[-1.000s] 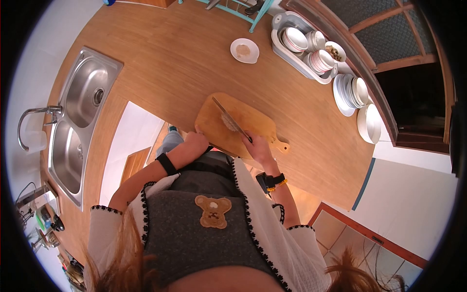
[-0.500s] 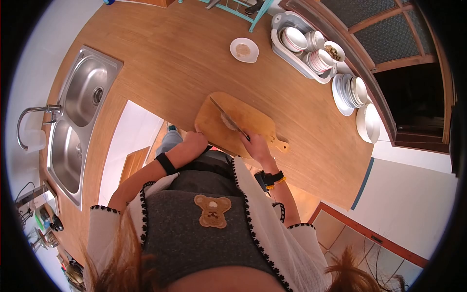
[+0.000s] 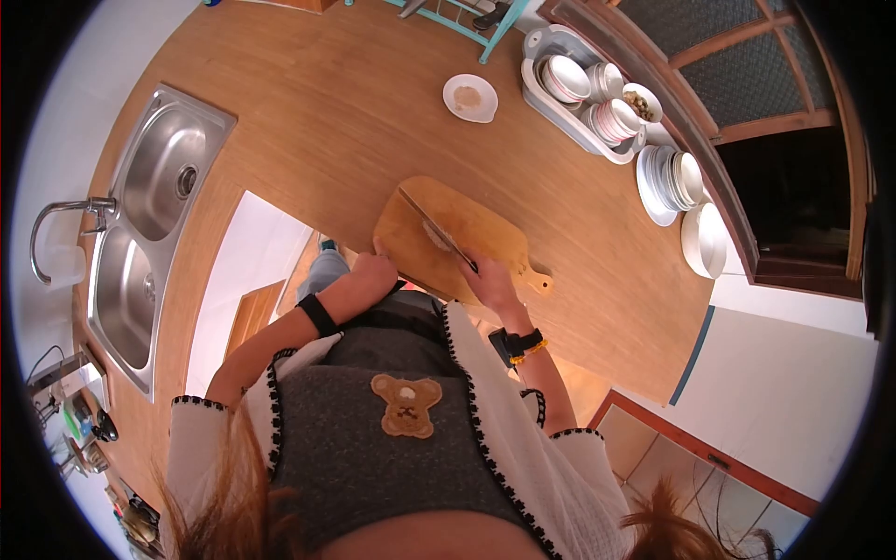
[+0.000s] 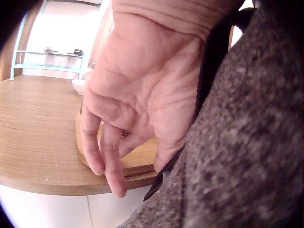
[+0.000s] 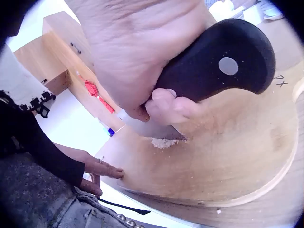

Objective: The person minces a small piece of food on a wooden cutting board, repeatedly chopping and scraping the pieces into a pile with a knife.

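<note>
A wooden cutting board (image 3: 495, 229) lies at the counter's near edge. My right hand (image 3: 490, 285) grips the black handle (image 5: 213, 66) of a knife, whose blade (image 3: 425, 215) crosses the board. Beside the blade is a small pale heap of chopped bits (image 3: 435, 237), seen closer as crumbs (image 5: 164, 142) in the right wrist view. My left hand (image 3: 375, 271) is at the board's near left edge, its fingers (image 4: 111, 156) extended and hanging loosely; in the right wrist view its fingertips touch the board's edge.
A small white dish (image 3: 469, 98) with pale contents stands beyond the board. A rack of bowls (image 3: 574, 121), stacked plates (image 3: 658, 187) and a white bowl (image 3: 704, 240) line the right side. The double sink (image 3: 159, 233) is at left, a turquoise rack (image 3: 448, 23) at the back.
The knife and right hand have shifted slightly left over the board. A finger of the left hand has lifted a little at the board's edge.
</note>
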Demonstrator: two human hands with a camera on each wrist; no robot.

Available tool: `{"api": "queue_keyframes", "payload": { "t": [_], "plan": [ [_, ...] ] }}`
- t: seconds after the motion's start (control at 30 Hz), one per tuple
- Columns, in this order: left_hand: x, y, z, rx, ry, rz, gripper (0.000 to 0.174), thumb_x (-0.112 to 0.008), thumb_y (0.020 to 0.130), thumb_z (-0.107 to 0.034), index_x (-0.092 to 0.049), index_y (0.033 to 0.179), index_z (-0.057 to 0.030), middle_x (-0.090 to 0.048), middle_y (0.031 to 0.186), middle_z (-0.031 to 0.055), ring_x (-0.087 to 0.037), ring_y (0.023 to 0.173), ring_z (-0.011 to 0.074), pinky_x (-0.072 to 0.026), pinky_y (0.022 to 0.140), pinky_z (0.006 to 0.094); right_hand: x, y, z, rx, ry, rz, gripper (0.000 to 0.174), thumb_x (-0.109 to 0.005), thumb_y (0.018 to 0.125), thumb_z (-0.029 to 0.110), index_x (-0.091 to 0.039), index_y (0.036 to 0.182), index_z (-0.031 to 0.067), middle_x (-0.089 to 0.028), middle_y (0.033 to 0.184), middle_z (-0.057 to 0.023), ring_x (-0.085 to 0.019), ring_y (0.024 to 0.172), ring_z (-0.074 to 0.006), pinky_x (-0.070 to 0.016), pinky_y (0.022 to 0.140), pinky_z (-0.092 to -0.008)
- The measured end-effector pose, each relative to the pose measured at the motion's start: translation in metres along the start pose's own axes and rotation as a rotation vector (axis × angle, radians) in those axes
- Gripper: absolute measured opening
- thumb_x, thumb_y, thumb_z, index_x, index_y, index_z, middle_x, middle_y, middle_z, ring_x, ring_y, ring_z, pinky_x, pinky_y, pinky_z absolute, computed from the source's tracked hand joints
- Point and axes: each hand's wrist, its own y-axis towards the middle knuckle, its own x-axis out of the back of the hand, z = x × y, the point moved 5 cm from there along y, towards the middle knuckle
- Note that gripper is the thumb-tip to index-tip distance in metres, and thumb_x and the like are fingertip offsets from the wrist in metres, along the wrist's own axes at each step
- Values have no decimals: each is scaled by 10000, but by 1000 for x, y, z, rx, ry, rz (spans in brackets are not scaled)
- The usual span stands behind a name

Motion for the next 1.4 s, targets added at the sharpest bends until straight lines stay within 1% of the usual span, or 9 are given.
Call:
{"api": "queue_keyframes", "payload": {
  "t": [0.1,0.27,0.37,0.47,0.6,0.7,0.9,1.3,1.4],
  "plan": [
    [0,-4,1,24,-55,68,526,-518,717,-164,-425,1050,232,-530,936,372,-618,597,301,-477,465,399,-2,-1,4,15,81,-12,298,-484,849,295,-577,1004,58,-602,844,-196,-569,798,-366,-453,676,-422],
    [3,-4,-4,-37,98,-32,448,-484,736,-126,-463,1034,208,-482,997,409,-615,591,315,-480,462,397,0,0,9,48,35,-17,293,-479,854,288,-576,1014,63,-601,837,-196,-572,788,-364,-453,668,-422],
    [-1,-1,-2,-79,21,80,425,-482,740,-131,-488,1022,188,-442,1035,433,-616,599,328,-483,471,403,-2,0,6,-13,54,39,294,-480,853,290,-577,1019,67,-603,829,-193,-572,781,-365,-454,667,-423],
    [9,-5,-4,-71,41,29,396,-483,736,-127,-514,988,177,-427,1046,443,-618,610,332,-488,484,405,0,0,5,23,-17,14,293,-481,852,289,-580,1019,68,-603,817,-192,-572,773,-366,-453,661,-424],
    [4,-6,-4,-82,54,-19,400,-476,736,-124,-511,992,181,-424,1046,446,-619,616,334,-488,488,409,-1,-3,7,29,60,9,287,-481,852,284,-576,1023,75,-604,811,-190,-573,770,-365,-454,656,-427],
    [4,-2,-5,-49,16,64,420,-477,729,-119,-493,1017,187,-429,1035,446,-619,618,335,-485,486,417,-1,-3,4,78,17,-16,276,-480,852,281,-570,1024,84,-605,814,-187,-573,767,-362,-454,652,-429],
    [-1,1,-4,23,-22,37,452,-487,722,-142,-483,1030,188,-421,1042,450,-617,628,353,-482,498,431,2,-9,7,17,13,-10,266,-481,851,280,-564,1020,92,-607,817,-178,-570,768,-366,-454,651,-432],
    [-18,4,-1,-11,50,5,402,-508,721,-186,-564,963,131,-400,1052,467,-616,710,370,-476,593,463,0,-11,11,49,83,-40,273,-480,851,273,-561,1027,81,-608,836,-174,-569,776,-364,-454,663,-429],
    [-10,3,-3,37,-68,117,401,-508,715,-177,-564,955,140,-391,1049,476,-605,761,392,-472,629,478,-1,-12,6,36,37,-46,276,-480,852,273,-560,1032,80,-608,836,-174,-568,775,-365,-452,662,-429]
  ]
}}
